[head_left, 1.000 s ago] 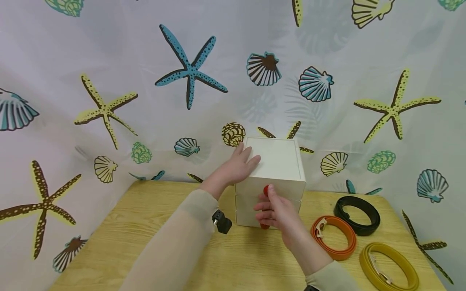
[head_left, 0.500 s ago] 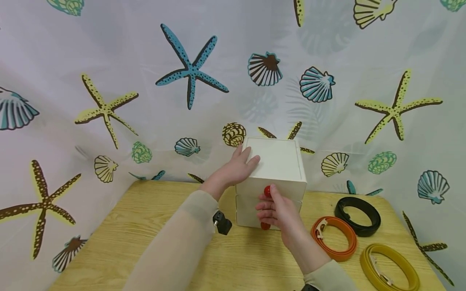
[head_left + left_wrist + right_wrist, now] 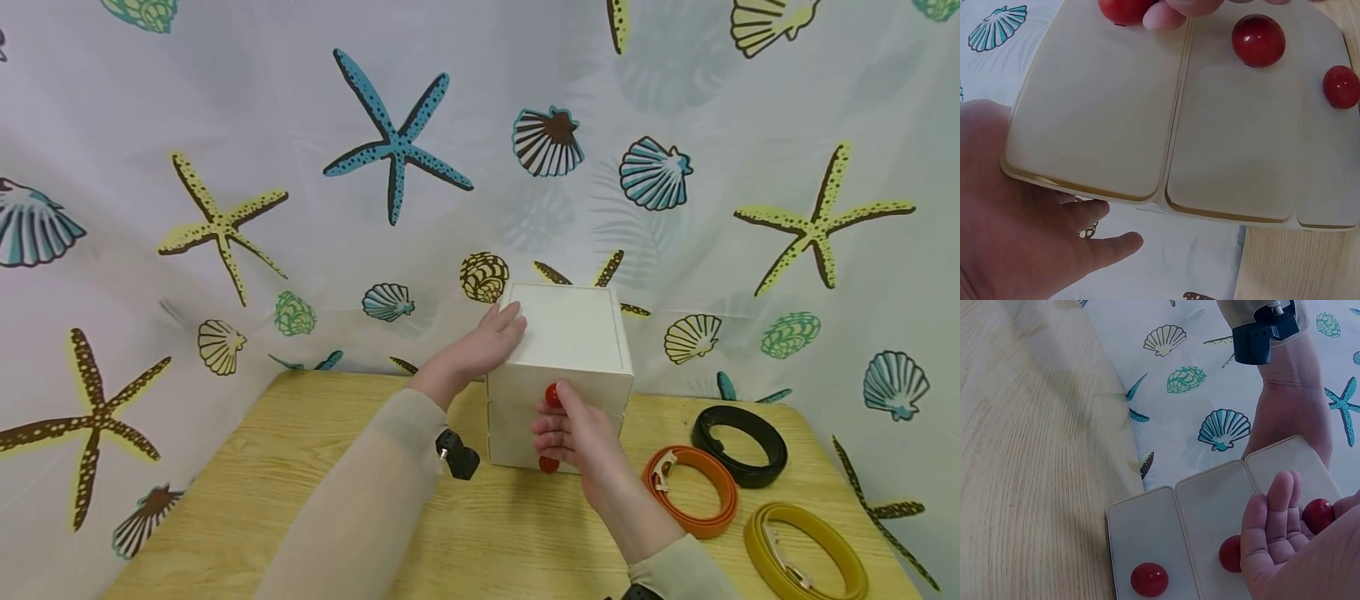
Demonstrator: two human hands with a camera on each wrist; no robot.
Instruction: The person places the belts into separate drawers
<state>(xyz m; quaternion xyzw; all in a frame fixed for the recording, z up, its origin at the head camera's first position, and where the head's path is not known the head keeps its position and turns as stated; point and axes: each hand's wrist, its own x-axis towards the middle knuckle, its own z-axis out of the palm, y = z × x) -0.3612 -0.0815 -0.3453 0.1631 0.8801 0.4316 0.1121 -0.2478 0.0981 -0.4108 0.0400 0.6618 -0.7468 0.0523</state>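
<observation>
A small white drawer box (image 3: pixel 570 333) stands upright at the back of the table, its three stacked fronts flush in the left wrist view. Each front carries a round red knob: the top knob (image 3: pixel 553 394), the middle knob (image 3: pixel 1258 40) and the bottom knob (image 3: pixel 1149 579). My left hand (image 3: pixel 482 343) rests along the box's upper left edge, fingers extended. In front of the box, my right hand (image 3: pixel 587 442) has its thumb against the top knob. Its other fingers stretch out loosely across the front, partly covering the middle knob.
Right of the box lie three coiled belts: a black belt (image 3: pixel 738 446), an orange belt (image 3: pixel 692 492) and a yellow belt (image 3: pixel 806 550). They sit on a wooden table (image 3: pixel 322 467). A curtain (image 3: pixel 450 233) printed with shells and starfish hangs close behind.
My left hand's fingers have drawn back slightly leftward on the box's top. My right hand stays at the top knob, and the belts lie where they were.
</observation>
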